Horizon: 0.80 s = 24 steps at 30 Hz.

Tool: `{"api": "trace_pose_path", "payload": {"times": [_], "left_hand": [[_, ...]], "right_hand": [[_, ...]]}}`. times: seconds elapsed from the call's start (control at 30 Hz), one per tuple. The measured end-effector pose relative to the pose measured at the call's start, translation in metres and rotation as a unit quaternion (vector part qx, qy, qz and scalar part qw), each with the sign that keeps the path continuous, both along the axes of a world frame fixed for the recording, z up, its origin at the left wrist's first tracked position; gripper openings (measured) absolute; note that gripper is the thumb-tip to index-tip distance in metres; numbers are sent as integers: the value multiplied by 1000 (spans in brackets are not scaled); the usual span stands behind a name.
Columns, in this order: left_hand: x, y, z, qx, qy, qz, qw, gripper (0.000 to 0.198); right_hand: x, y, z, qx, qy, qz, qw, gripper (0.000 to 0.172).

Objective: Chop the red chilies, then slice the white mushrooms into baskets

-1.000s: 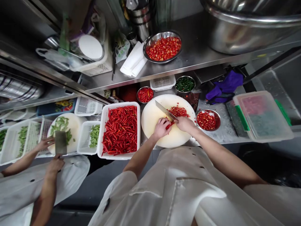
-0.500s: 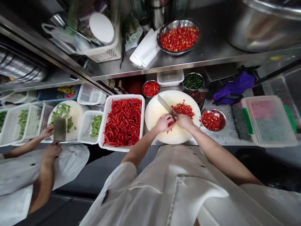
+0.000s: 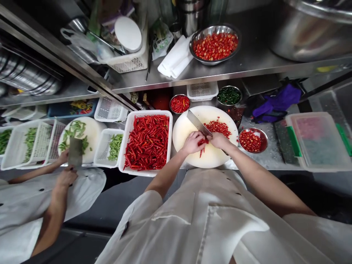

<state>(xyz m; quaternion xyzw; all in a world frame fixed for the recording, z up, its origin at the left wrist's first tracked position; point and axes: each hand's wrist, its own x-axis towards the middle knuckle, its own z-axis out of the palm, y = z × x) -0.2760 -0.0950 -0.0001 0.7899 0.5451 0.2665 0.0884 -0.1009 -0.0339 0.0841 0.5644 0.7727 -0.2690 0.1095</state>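
Note:
On the round white cutting board (image 3: 217, 158), my left hand (image 3: 193, 142) is closed over a bunch of red chili peppers (image 3: 202, 142), whose tips stick out toward me. My right hand (image 3: 220, 140) grips a knife (image 3: 198, 123) with a broad blade, which points up and left just beside my left fingers. The handle is mostly hidden in my palm. Behind my right hand lies a pile of chopped red chilies (image 3: 219, 127). Left of the board stands a white basket (image 3: 170, 146) heaped with whole red chilies (image 3: 147, 143).
A metal bowl (image 3: 266, 143) of cut chilies sits right of the board, near a lidded plastic box (image 3: 321, 146). Smaller bowls of red (image 3: 180, 103) and green chilies (image 3: 229, 95) stand behind. A shelf edge (image 3: 170, 83) overhangs. At left, a co-worker's hand (image 3: 66, 176) holds a cleaver (image 3: 75, 151).
The whole view has shifted slightly, so everything sits a little farther right. My hands stay together at the chilies and the knife. The co-worker's cleaver has moved slightly.

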Motion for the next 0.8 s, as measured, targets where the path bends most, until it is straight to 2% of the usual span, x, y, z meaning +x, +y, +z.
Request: {"api": "trace_pose_path", "payload": {"times": [0.07,0.13,0.27,0.37,0.47,0.63,0.73,0.8], "left_hand": [[1,4,-5,12,-36,64,997,23],[1,9,-11,11,-63,89,994,21],[2,16,-18,8,-80,70,994,17],[2,16,-12,0,-65,52,996,13],[2,9,-5,-12,-55,38,998,11],[11,-13,-2,8,-45,80,996,26],[31,-22,-3,14,-3,115,993,40],[47,-23,-3,15,19,160,987,42]], "right_hand": [[3,2,-4,0,7,10,1000,42],[3,2,-9,4,10,11,1000,41],[-11,10,-12,20,13,-13,1000,40],[-25,24,-3,19,27,-10,999,40],[-26,29,9,34,43,9,998,39],[10,4,16,80,12,39,996,40],[36,-14,18,77,-19,51,996,41],[47,-20,19,75,-42,45,995,42]]}}
